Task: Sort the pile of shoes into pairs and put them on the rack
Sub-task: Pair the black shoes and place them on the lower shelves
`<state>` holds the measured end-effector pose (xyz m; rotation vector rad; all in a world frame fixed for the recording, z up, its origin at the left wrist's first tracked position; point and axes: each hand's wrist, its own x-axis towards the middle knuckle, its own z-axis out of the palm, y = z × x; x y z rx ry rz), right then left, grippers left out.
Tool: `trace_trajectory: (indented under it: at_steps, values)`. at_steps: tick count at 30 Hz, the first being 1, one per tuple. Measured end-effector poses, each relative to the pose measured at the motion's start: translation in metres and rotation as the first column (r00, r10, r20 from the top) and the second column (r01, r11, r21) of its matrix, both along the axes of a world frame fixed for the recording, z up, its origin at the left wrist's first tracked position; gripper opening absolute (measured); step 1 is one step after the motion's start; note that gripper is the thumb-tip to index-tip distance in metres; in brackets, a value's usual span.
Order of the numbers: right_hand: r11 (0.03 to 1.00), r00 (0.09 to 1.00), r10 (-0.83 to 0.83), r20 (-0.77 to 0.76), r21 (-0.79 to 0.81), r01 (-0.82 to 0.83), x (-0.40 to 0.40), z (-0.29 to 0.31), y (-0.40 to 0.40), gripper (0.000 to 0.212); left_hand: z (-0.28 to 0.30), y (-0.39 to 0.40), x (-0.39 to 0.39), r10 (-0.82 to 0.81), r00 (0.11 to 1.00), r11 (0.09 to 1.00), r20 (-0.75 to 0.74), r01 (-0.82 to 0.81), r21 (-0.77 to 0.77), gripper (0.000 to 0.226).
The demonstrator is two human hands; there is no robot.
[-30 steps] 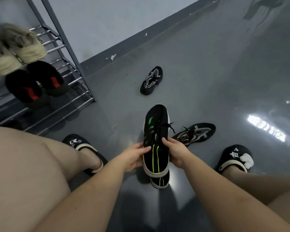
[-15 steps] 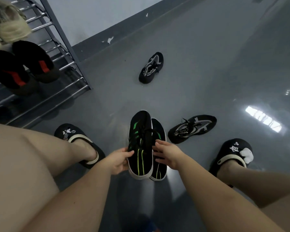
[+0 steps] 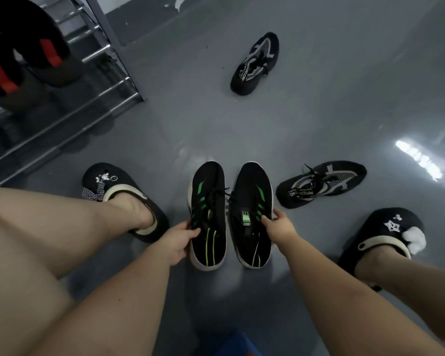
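Between my two feet, on the grey floor (image 3: 190,119), I hold a pair of black sneakers with green stripes, side by side with the toes pointing away from me. My left hand (image 3: 176,241) grips the left sneaker (image 3: 208,214) at its outer edge, near the middle, with the fingers curled over the side of it. My right hand (image 3: 278,227) grips the right sneaker (image 3: 252,214) in the same way at its outer edge, the thumb on top near the tongue and the fingers curled around the side. The two sneakers are just beside each other, and their black laces meet in the narrow gap between them. Whether the soles rest on the floor or hang a little above it, I cannot tell.

Just to the right of this pair lies a black sneaker with white pattern (image 3: 321,183), on its side. A second sneaker of the same kind (image 3: 256,62) lies well apart from it, farther from me, near the wall.

The metal shoe rack (image 3: 108,91) stands at the upper left. On it sits a pair of dark shoes with red marks (image 3: 23,47).

On my feet I wear black slippers, the left slipper (image 3: 118,181) with a small bow and the right slipper (image 3: 396,227) with a white star.
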<state>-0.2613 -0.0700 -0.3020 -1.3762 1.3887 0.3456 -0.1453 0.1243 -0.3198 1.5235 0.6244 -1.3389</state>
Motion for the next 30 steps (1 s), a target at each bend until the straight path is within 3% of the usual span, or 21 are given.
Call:
trace_trajectory:
  at_steps: [7, 13, 16, 20, 24, 30]
  values:
    - [0.984, 0.988, 0.023, -0.154, 0.178, 0.005, -0.001, -0.014, -0.004, 0.035, -0.011, 0.005, 0.006, 0.015, 1.000, 1.000, -0.014, -0.015, 0.020, 0.048]
    - [0.966, 0.996, -0.030, -0.084, 0.253, 0.050, -0.010, -0.015, -0.009, 0.030, -0.012, 0.004, 0.004, 0.020, 0.999, 1.000, -0.032, -0.020, 0.002, 0.047]
    - [0.946, 0.997, -0.057, -0.058, 0.316, 0.072, -0.010, -0.015, -0.002, 0.037, -0.008, 0.004, 0.004, 0.022, 0.999, 1.000, -0.030, -0.022, -0.005, 0.048]
    - [0.958, 0.995, -0.094, -0.042, 0.270, 0.102, -0.008, -0.023, 0.006, 0.050, 0.002, 0.002, 0.006, 0.019, 1.000, 1.000, -0.023, -0.019, -0.011, 0.048]
    - [0.930, 0.983, -0.183, 0.006, 0.325, 0.171, -0.009, -0.011, 0.005, 0.044, 0.011, -0.001, 0.006, 0.016, 1.000, 1.000, -0.014, -0.016, -0.021, 0.046]
    - [0.949, 0.990, -0.128, 0.051, 0.298, 0.107, -0.010, 0.012, -0.010, 0.033, 0.038, -0.005, 0.002, 0.011, 1.000, 0.998, 0.022, -0.010, -0.063, 0.042]
